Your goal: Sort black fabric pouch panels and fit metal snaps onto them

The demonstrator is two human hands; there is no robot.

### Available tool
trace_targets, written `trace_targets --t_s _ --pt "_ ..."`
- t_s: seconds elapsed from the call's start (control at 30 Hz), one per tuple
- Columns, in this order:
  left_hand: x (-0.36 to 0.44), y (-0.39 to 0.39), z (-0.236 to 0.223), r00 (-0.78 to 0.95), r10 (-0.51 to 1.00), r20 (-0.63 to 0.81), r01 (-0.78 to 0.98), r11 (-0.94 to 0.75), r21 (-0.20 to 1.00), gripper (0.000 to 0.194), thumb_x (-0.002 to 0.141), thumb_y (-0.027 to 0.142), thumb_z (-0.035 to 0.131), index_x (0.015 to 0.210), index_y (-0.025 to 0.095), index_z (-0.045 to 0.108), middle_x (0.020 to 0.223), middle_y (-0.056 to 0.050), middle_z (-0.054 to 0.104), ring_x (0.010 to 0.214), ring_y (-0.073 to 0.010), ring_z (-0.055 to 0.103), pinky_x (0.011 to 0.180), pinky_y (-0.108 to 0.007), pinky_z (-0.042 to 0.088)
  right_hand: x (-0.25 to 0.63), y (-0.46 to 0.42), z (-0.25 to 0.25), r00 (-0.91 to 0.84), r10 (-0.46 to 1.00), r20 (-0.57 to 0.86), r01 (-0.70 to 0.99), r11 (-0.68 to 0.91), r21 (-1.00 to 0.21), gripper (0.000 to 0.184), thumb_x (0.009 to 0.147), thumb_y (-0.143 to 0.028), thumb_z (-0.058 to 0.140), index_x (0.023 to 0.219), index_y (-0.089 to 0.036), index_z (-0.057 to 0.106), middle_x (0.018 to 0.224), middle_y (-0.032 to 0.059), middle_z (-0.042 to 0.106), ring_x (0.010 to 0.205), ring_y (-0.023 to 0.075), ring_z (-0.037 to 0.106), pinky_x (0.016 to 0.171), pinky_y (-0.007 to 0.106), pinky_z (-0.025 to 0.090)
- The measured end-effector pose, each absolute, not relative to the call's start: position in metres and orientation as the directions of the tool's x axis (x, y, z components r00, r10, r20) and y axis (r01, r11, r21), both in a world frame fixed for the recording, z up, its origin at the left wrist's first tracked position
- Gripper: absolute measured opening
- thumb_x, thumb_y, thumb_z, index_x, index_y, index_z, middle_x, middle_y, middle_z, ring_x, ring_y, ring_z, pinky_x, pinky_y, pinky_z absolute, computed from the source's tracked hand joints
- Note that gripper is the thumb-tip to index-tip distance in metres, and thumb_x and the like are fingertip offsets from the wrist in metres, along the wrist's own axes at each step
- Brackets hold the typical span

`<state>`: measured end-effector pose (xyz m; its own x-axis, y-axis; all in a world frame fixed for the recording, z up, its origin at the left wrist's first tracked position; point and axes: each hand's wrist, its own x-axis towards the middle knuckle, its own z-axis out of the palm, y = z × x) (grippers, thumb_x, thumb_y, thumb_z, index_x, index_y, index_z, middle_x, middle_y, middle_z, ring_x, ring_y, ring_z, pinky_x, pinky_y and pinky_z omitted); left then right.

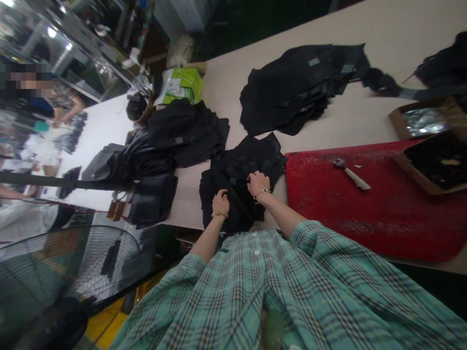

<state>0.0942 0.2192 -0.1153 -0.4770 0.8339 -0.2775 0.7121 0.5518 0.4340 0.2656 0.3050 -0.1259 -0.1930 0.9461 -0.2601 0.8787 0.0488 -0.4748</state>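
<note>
A heap of black fabric pieces (239, 163) lies at the table's near edge, right in front of me. My left hand (221, 204) is closed with curled fingers on the edge of a black fabric piece (237, 199) in that heap. Slightly farther out, my right hand (259, 183) grips the same dark cloth, its fingers bent around the material; the fingertips are partly hidden. A small pale label (232, 181) shows on the fabric between the two hands.
On the right, a red board (365, 214) carries a hammer-like tool (352, 175) and an open cardboard box (438, 163). Other black stacks (292, 87) lie beyond and to the left (186, 129). A caged fan (73, 272) stands at lower left. A person (62, 102) works at the far left.
</note>
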Motion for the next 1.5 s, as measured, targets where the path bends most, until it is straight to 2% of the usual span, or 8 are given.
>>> trace_targets --t_s 0.1,0.2,0.3,0.53,0.8,1.1,1.3,1.5 --pt "0.093 0.223 -0.116 -0.481 0.831 -0.280 0.659 0.554 0.509 0.026 0.092 0.035 0.050 0.103 0.022 0.070 0.103 -0.007 0.071 0.100 -0.0220 0.064 0.092 -0.032 0.046 0.259 0.291 -0.118 -0.249 0.950 -0.188 0.849 0.121 -0.514 0.016 0.092 -0.025 0.053 0.096 -0.018 0.067 0.105 0.0118 0.065 0.094 0.0229 0.055 0.081 0.035 0.038" --pt "0.092 0.224 -0.117 -0.504 0.811 -0.298 0.609 0.578 0.543 0.033 0.090 0.048 0.053 0.092 0.020 0.070 0.098 -0.007 0.072 0.095 -0.0220 0.065 0.089 -0.032 0.047 0.251 0.264 -0.109 -0.556 0.823 -0.117 0.689 0.378 -0.619 0.014 0.091 -0.028 0.057 0.094 -0.021 0.069 0.098 0.0069 0.069 0.092 0.0208 0.059 0.080 0.032 0.039" --pt "0.089 0.219 -0.118 -0.507 0.797 -0.327 0.613 0.600 0.514 0.018 0.084 0.033 0.061 0.091 0.020 0.070 0.098 -0.007 0.072 0.095 -0.0215 0.065 0.090 -0.031 0.047 0.248 0.243 -0.104 -0.733 0.674 -0.091 0.542 0.499 -0.676 0.018 0.092 -0.036 0.057 0.092 -0.023 0.070 0.096 0.0048 0.070 0.091 0.0195 0.061 0.080 0.030 0.041" --pt "0.091 0.208 -0.116 -0.503 0.834 -0.229 0.726 0.551 0.413 0.034 0.086 0.024 0.054 0.120 0.025 0.059 0.106 -0.008 0.068 0.098 -0.0243 0.064 0.087 -0.034 0.047 0.269 0.251 -0.120 -0.184 0.956 -0.230 0.864 0.046 -0.501 0.040 0.085 -0.031 0.066 0.123 -0.023 0.059 0.121 0.0114 0.058 0.103 0.0253 0.060 0.076 0.032 0.049" --pt "0.110 0.214 -0.117 -0.388 0.897 -0.213 0.814 0.442 0.377 0.036 0.091 0.023 0.047 0.124 0.027 0.061 0.112 -0.010 0.064 0.103 -0.0245 0.061 0.090 -0.034 0.046 0.270 0.248 -0.132 -0.080 0.932 -0.353 0.661 -0.215 -0.719 0.037 0.079 -0.018 0.065 0.116 -0.020 0.063 0.111 0.0066 0.067 0.097 0.0185 0.067 0.085 0.028 0.052" --pt "0.098 0.216 -0.128 -0.457 0.832 -0.314 0.669 0.554 0.495 0.027 0.079 0.042 0.068 0.098 0.023 0.068 0.103 -0.005 0.071 0.099 -0.0223 0.063 0.090 -0.032 0.047 0.249 0.218 -0.131 -0.528 0.807 -0.266 0.594 0.127 -0.795 0.036 0.084 -0.009 0.052 0.109 -0.027 0.071 0.106 0.0009 0.074 0.097 0.0170 0.068 0.090 0.027 0.050" --pt "0.103 0.213 -0.130 -0.454 0.852 -0.262 0.725 0.524 0.447 0.031 0.076 0.030 0.070 0.105 0.024 0.062 0.101 -0.004 0.068 0.097 -0.0216 0.062 0.091 -0.033 0.045 0.274 0.246 -0.125 -0.164 0.972 -0.166 0.820 0.041 -0.571 0.039 0.088 -0.025 0.059 0.127 -0.022 0.060 0.128 0.0119 0.061 0.110 0.0261 0.059 0.087 0.035 0.049" --pt "0.111 0.205 -0.131 -0.410 0.892 -0.190 0.745 0.448 0.495 0.040 0.080 0.023 0.062 0.120 0.026 0.057 0.119 -0.006 0.063 0.113 -0.0240 0.057 0.098 -0.035 0.044 0.282 0.257 -0.128 -0.174 0.930 -0.323 0.824 -0.042 -0.566 0.028 0.088 -0.024 0.058 0.115 -0.025 0.063 0.111 0.0061 0.069 0.094 0.0217 0.066 0.079 0.032 0.050"
